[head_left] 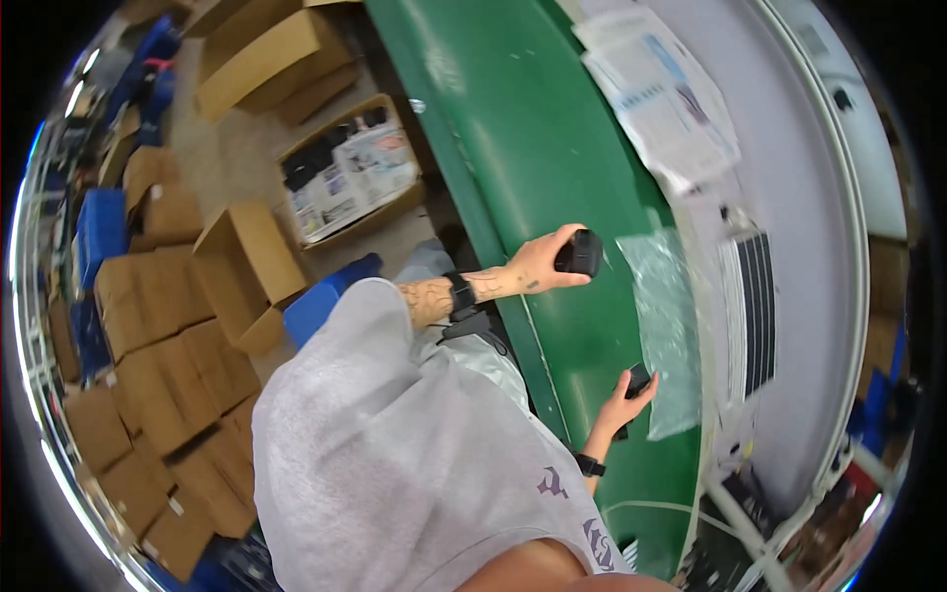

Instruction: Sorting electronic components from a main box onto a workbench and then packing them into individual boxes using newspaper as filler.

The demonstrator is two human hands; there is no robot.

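Observation:
My left hand point(541, 262) reaches over the green work surface point(513, 148), its fingers closed around a black, rounded, block-like object point(582, 254) whose exact kind I cannot make out. Nearer to me, my right hand point(620, 405) grips a smaller dark object point(638, 380) between thumb and fingers; its kind is also unclear. Beyond the right hand lies a clear plastic sheet or bag point(663, 335), flat along the far side of the green surface. Both wrists wear black bands. The two held objects are apart from each other.
Printed paper sheets point(666, 99) lie at the far upper part of the bench. A stack with black stripes point(756, 316) stands beside the pale panel point(809, 247). To the left, an open carton point(419, 187) holds newspaper and black items; brown cartons point(158, 306) are piled on the floor.

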